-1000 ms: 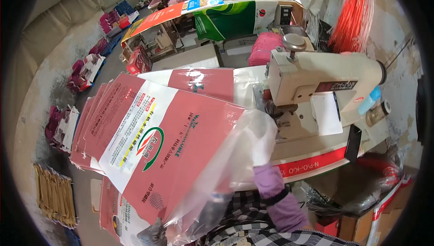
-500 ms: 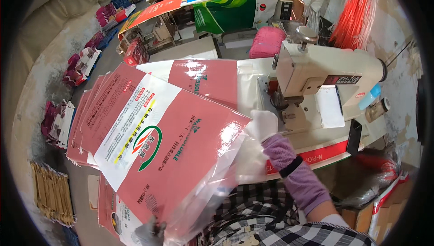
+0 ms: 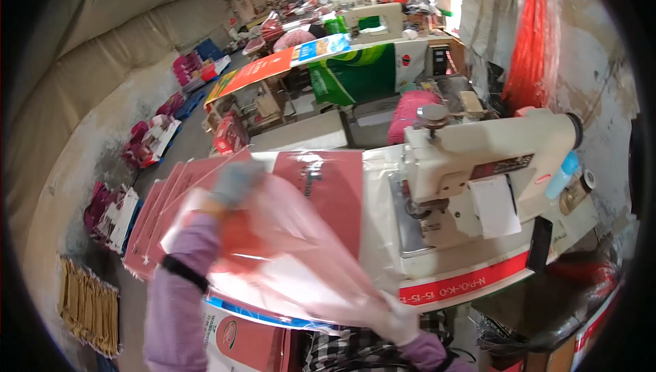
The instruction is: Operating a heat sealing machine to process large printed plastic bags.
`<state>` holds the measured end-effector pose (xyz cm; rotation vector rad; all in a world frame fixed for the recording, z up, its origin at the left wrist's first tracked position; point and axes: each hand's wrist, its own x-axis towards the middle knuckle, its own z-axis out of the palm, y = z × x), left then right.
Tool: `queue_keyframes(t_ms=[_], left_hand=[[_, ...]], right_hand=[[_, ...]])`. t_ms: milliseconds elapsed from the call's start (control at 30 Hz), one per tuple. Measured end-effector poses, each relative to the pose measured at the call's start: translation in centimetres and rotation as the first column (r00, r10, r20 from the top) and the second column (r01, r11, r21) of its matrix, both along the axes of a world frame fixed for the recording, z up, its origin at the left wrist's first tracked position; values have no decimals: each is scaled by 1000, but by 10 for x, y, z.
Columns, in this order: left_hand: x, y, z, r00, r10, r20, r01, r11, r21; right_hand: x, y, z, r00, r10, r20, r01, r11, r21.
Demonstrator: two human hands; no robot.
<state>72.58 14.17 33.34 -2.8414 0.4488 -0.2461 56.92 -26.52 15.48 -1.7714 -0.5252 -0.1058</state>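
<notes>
A red-and-white printed bag [image 3: 301, 242], smeared by motion, stretches between my hands over the table. My left hand [image 3: 236, 182], in a grey glove, is closed at the bag's far-left edge, its fingers blurred. At the near edge, my right hand [image 3: 398, 321], in a white glove, grips the bag's near-right corner. Beneath and to the left lie several overlapping red printed bags [image 3: 156, 218]. Another flat red bag [image 3: 328, 197] lies beyond the held one. To the right stands a cream sewing machine [image 3: 478, 156], apart from both hands.
A dark phone [image 3: 540, 243] and a white notepad [image 3: 495, 206] with a pen lie by the machine. Pink thread [image 3: 412, 113] sits behind it; red strands [image 3: 531, 37] hang at the wall. More printed bags [image 3: 249, 341] are below the table's near edge. Brown bundles [image 3: 89, 307] line the left.
My left hand has moved from the near edge to the far left, and my right hand has come nearer me. The held bag has swung round, and the view has tilted up.
</notes>
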Motion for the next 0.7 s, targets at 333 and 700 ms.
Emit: queue_keyframes(t_ms=[333, 700], left_hand=[[116, -230, -186, 958, -280, -68, 269, 953, -136], [94, -249, -178, 913, -357, 196, 370, 928, -33]], right_hand=[[-89, -156, -35, 942, -334, -31, 299, 879, -371], [-89, -152, -71, 800, -213, -561, 197, 976, -91]])
